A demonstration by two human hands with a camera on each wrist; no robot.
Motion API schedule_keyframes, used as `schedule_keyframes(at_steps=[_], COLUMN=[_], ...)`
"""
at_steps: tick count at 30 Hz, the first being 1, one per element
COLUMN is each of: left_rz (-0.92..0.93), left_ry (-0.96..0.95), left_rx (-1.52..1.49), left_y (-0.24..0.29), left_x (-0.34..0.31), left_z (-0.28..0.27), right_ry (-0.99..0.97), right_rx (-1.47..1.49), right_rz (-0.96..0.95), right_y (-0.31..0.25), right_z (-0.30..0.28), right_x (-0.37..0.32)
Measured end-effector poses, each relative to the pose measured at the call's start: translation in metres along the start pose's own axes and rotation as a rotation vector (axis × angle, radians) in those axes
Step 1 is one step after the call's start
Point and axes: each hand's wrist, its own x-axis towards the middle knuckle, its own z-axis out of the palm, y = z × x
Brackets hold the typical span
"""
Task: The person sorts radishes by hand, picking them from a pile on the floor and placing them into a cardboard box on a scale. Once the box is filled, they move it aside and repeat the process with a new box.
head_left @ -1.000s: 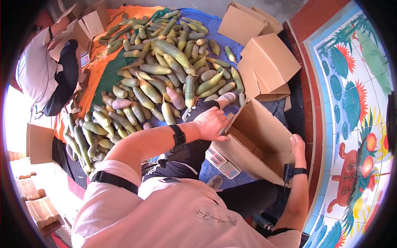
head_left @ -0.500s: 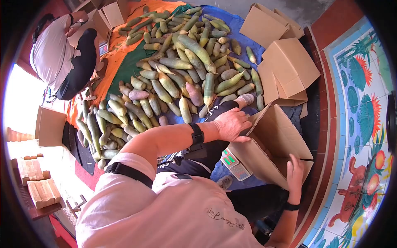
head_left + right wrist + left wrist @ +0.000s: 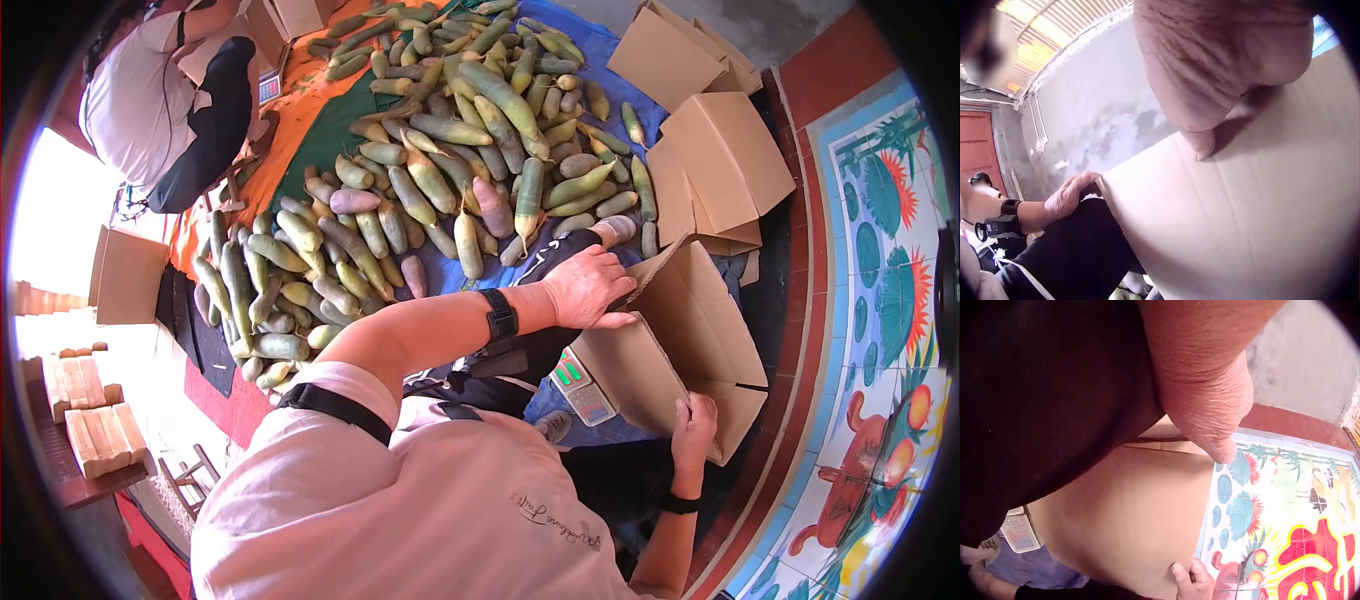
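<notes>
An open cardboard box (image 3: 690, 345) is tilted in front of me with its opening facing up and right. At its far left corner my left hand (image 3: 590, 287) grips the rim, thumb along the outer wall. My right hand (image 3: 692, 425) pinches the near edge of the rim, thumb on the outside. In the right wrist view the right thumb presses the pale cardboard wall (image 3: 1260, 206), with the left hand (image 3: 1069, 197) at the other corner. A digital scale (image 3: 585, 395) with lit green figures is beside the box, on the blue sheet.
A big heap of green radishes (image 3: 440, 160) spreads over blue, green and orange sheets. Other cardboard boxes (image 3: 715, 165) stand at the back right, along a painted tile wall (image 3: 880, 270). Another person (image 3: 150, 110) crouches at the left. My knee is close behind the scale.
My right hand let go of the box's right rim, opened, and now pinches the near edge. The left hand keeps its hold at the corner. The whole head view has shifted rightward.
</notes>
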Motion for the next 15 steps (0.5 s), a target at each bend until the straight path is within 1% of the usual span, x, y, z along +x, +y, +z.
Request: schedule_keyframes(at_steps=[2, 4, 6, 8, 10, 13, 15], left_rz=[-0.027, -0.046, -0.056, -0.064, -0.071, -0.104, -0.16], left_ry=[-0.001, -0.001, 0.068, 0.089, 0.116, 0.144, 0.184], left_rx=[0.01, 0.019, -0.007, -0.018, -0.021, -0.042, -0.114], left_y=[0.006, 0.004, 0.003, 0.002, -0.005, -0.007, -0.01], left_x=[-0.005, -0.006, -0.008, -0.009, -0.007, -0.01, -0.012], left_z=[-0.001, -0.002, -0.001, 0.001, 0.0, -0.003, -0.005], right_ry=[-0.019, -0.024, -0.048, -0.065, -0.042, -0.025, -0.02], right_rx=[0.001, 0.009, 0.002, -0.006, -0.007, -0.021, -0.041], right_rz=[0.013, -0.016, -0.037, -0.059, 0.016, 0.034, 0.01], right_y=[0.002, 0.006, 0.012, 0.015, 0.014, 0.003, -0.003], right_z=[-0.002, -0.002, -0.002, -0.002, 0.002, 0.001, -0.002], right_x=[-0.009, -0.012, -0.014, -0.015, -0.009, -0.007, -0.008])
